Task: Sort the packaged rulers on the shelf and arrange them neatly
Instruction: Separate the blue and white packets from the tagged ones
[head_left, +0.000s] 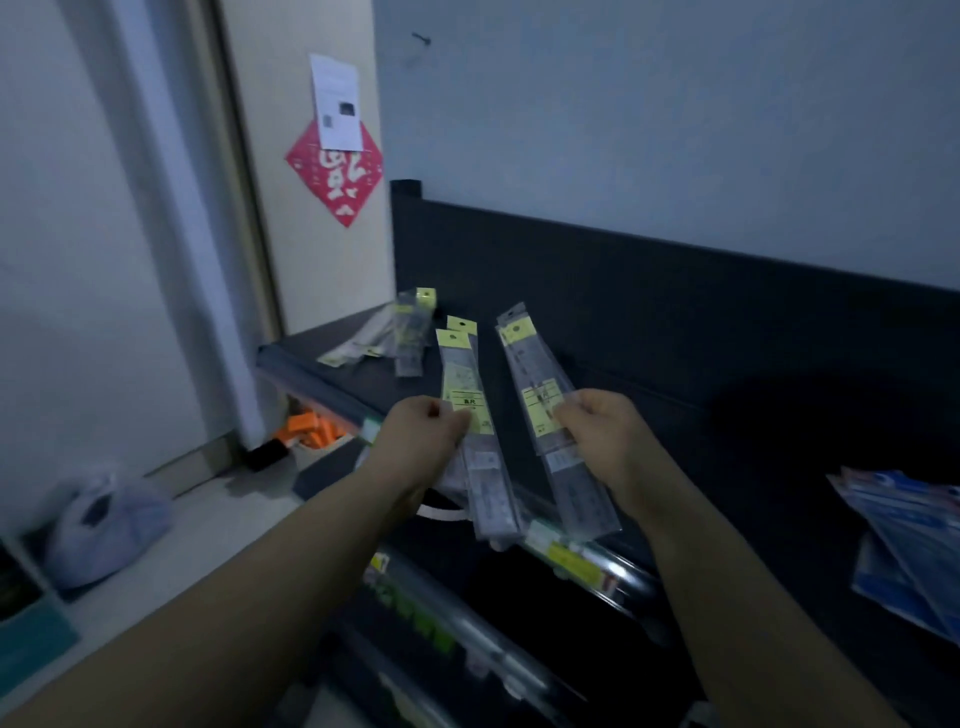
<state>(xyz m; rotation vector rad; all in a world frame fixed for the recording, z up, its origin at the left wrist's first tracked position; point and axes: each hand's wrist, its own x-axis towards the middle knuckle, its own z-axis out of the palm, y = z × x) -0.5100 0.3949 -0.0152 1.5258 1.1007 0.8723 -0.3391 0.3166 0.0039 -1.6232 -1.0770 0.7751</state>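
Yellow-tagged clear ruler packs everywhere, lighting pretty dim. Left hand (423, 431) fingers clamped round one bundle of packaged rulers (470, 431), couple of packs stacked, tags pointing away toward back panel. Right hand (602, 431) pinching second bundle (550, 415) same way, just beside first, both held above dark shelf (649, 415). Few more loose ruler packs (400, 332) lying messy at far left end of shelf near door. Blue-white packets (904, 540) at right edge, well apart. Red diamond sticker (335, 174) on door.
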